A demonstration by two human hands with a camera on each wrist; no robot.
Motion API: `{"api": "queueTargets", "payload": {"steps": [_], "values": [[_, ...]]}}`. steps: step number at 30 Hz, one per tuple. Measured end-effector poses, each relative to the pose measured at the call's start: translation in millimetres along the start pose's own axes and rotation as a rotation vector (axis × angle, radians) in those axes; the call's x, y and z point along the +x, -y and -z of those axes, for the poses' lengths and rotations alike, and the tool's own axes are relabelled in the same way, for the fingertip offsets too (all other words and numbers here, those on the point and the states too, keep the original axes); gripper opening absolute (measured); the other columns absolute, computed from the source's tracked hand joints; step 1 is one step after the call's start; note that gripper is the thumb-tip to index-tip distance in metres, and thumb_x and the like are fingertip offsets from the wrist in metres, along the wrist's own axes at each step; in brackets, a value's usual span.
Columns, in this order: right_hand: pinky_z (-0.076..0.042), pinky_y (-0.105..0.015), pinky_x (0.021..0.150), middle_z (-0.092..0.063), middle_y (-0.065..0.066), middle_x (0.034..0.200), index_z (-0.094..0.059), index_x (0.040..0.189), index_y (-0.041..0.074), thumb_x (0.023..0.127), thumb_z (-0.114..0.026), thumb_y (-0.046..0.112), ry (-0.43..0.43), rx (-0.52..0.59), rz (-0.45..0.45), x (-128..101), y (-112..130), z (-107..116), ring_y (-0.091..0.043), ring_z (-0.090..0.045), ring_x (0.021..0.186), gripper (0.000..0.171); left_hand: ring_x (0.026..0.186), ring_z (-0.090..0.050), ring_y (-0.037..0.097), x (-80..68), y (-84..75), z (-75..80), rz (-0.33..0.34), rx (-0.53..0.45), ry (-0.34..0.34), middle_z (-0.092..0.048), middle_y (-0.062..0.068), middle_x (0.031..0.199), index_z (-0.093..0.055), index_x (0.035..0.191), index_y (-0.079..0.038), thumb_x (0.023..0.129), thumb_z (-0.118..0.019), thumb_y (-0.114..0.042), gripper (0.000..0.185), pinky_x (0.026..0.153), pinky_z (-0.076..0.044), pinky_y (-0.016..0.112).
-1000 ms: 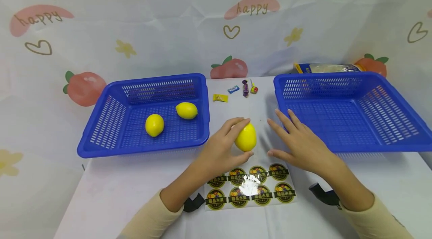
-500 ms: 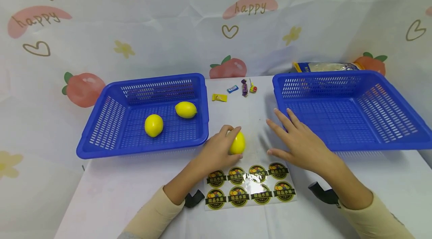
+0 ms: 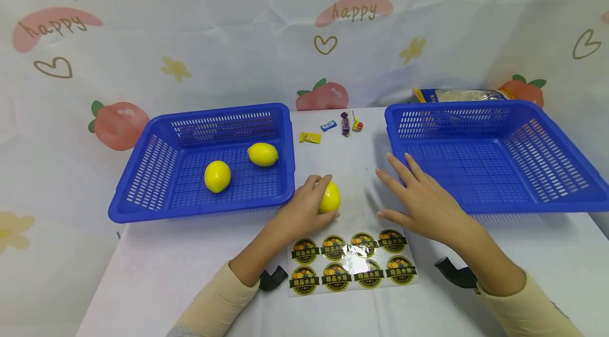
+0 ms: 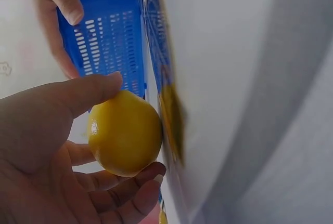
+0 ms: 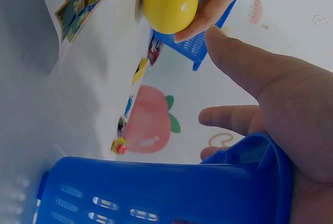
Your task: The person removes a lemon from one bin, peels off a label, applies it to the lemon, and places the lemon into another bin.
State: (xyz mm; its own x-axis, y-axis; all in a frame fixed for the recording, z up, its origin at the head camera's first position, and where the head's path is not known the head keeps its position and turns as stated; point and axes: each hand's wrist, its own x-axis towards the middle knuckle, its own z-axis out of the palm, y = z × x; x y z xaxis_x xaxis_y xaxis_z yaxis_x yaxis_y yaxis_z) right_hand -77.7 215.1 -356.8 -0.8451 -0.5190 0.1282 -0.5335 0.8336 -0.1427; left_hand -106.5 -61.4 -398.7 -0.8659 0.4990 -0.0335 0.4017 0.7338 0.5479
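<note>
My left hand [image 3: 301, 211] holds a yellow lemon [image 3: 331, 198] low over the white table, behind the sticker sheet [image 3: 344, 265]. In the left wrist view its thumb lies on one side of the lemon [image 4: 126, 133] and the fingers curve round the other. My right hand [image 3: 423, 205] is spread with nothing in it, beside the near left corner of the right blue basket [image 3: 476, 168]. Two more lemons, one [image 3: 218, 176] near the middle and one [image 3: 263, 155] toward the right wall, lie in the left blue basket [image 3: 202, 211].
Behind the lemon lie small sweets: a yellow wrapper [image 3: 310, 138], a blue one [image 3: 328, 125], a purple one [image 3: 345, 124] and a lollipop [image 3: 358, 125]. A plastic packet [image 3: 463, 95] shows behind the right basket. A printed cloth [image 3: 266, 36] hangs at the back.
My left hand has moved left and lower with the lemon, away from the right hand. The right hand and both baskets have stayed in place.
</note>
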Motion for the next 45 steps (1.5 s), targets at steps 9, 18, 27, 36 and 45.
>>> {"api": "queueTargets", "payload": {"steps": [9,18,27,36,45], "values": [[-0.036,-0.071,0.1,-0.022,-0.022,0.162,-0.046,0.151,0.01,0.088,-0.075,0.048,0.012,-0.001,-0.011,-0.3,0.7,-0.1,-0.054,-0.016,0.144,0.079,0.12,-0.053,0.032,-0.4,-0.1,-0.4,0.012,-0.02,0.009,-0.041,0.017,0.147,-0.032,0.156,-0.009,0.09,-0.075,-0.037,0.083,0.098,-0.049,0.043],[-0.035,-0.07,0.1,-0.022,-0.022,0.161,-0.046,0.151,0.009,0.087,-0.076,0.047,0.009,-0.002,-0.01,-0.1,0.7,-0.7,-0.053,-0.016,0.144,0.079,0.124,-0.053,0.032,0.3,-1.4,0.5,-0.008,-0.006,0.005,-0.042,0.018,0.148,-0.032,0.155,-0.005,0.09,-0.076,-0.035,0.083,0.104,-0.045,0.044],[-0.036,-0.07,0.1,-0.024,-0.023,0.161,-0.047,0.15,0.009,0.087,-0.076,0.047,0.0,-0.002,-0.007,-0.5,0.7,0.0,-0.054,-0.017,0.144,0.078,0.118,-0.057,0.028,1.3,-2.2,0.0,-0.058,0.073,0.012,-0.053,0.015,0.137,-0.044,0.148,-0.004,0.091,-0.074,-0.036,0.071,0.103,-0.045,0.042],[-0.036,-0.07,0.1,-0.024,-0.023,0.161,-0.049,0.149,0.009,0.087,-0.076,0.047,0.0,-0.001,-0.004,0.0,0.6,0.0,-0.054,-0.017,0.144,0.078,0.102,-0.061,0.023,-0.7,-5.8,0.6,-0.053,0.086,0.004,-0.06,0.013,0.124,-0.041,0.15,-0.008,0.088,-0.077,-0.039,0.079,0.091,-0.051,0.038],[-0.035,-0.07,0.102,-0.024,-0.023,0.161,-0.048,0.149,0.009,0.088,-0.075,0.047,0.005,0.004,-0.005,0.0,-0.3,0.2,-0.054,-0.018,0.143,0.077,0.1,-0.062,0.024,-1.7,-4.9,-0.8,-0.06,0.114,-0.009,-0.06,0.014,0.122,-0.041,0.15,-0.007,0.088,-0.077,-0.04,0.079,0.089,-0.052,0.039]]}}
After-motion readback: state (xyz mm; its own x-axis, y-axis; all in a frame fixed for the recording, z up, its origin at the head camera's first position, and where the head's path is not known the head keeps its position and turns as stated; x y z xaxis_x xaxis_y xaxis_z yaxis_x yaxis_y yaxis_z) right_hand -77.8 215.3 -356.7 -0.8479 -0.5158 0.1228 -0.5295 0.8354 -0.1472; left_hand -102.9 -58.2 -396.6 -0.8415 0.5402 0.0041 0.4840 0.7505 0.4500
